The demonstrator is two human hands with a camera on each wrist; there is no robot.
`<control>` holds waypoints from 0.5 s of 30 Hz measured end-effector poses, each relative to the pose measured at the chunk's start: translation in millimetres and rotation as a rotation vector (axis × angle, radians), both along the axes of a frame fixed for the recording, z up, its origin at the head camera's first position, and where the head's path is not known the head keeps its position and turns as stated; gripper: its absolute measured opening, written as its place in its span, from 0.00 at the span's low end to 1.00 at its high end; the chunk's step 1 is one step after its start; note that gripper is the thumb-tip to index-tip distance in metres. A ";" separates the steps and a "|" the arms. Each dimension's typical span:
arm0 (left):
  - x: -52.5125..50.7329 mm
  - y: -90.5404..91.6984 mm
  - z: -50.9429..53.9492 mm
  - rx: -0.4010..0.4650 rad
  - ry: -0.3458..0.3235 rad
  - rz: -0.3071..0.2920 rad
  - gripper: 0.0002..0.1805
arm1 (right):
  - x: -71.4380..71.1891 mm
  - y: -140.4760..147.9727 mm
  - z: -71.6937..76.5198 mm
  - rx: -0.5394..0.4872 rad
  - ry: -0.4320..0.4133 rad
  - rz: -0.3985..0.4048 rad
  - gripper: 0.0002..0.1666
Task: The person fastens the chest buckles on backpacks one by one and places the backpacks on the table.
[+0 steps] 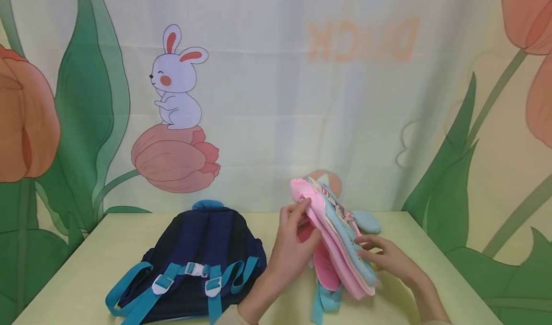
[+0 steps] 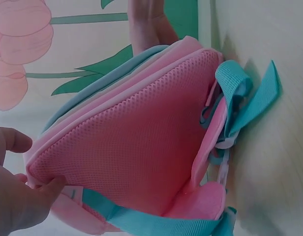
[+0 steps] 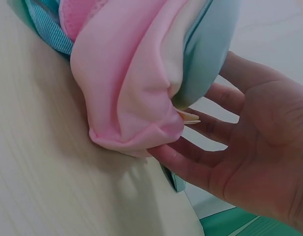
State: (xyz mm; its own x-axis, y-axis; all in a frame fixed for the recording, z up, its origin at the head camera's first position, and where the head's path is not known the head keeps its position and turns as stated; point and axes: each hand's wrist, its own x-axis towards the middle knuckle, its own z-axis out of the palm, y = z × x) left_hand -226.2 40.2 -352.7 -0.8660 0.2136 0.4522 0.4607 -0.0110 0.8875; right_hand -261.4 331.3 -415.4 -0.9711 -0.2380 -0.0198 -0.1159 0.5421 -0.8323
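Note:
A small pink and light-blue backpack [image 1: 332,234] stands tilted on the table, right of the middle in the head view. My left hand [image 1: 291,243] pinches its upper edge, thumb on the pink mesh back panel [image 2: 127,142] in the left wrist view. My right hand [image 1: 390,258] is at the light-blue front, its fingers spread and only slightly bent. In the right wrist view those fingers [image 3: 186,164] touch the front and lower corner, their tips partly hidden by the bag. Teal straps [image 2: 151,223] hang from the back panel.
A dark navy backpack [image 1: 202,248] with teal straps and white buckles lies back side up on the left of the pale yellow table [image 1: 103,248]. Behind the table hangs a printed cloth [image 1: 267,99] with a rabbit and tulips.

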 end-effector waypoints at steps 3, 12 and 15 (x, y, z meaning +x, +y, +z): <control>0.1 2.1 1.1 0.030 0.004 0.020 0.34 | -0.5 -3.4 -2.3 -0.004 -0.003 0.013 0.30; -5.3 10.6 2.8 0.138 0.032 -0.012 0.36 | -2.4 -15.5 -4.5 -0.053 0.006 0.057 0.30; -3.1 14.2 2.5 0.151 0.018 -0.036 0.39 | -2.9 -19.5 -4.8 -0.066 0.001 0.064 0.31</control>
State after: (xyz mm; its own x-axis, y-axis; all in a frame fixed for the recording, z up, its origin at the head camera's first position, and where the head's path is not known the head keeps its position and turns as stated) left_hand -229.3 54.4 -350.2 -0.8502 0.1727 0.4973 0.4737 -0.1611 0.8658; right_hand -264.3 311.8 -420.2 -0.9540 -0.2999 -0.0014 -0.1488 0.4772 -0.8661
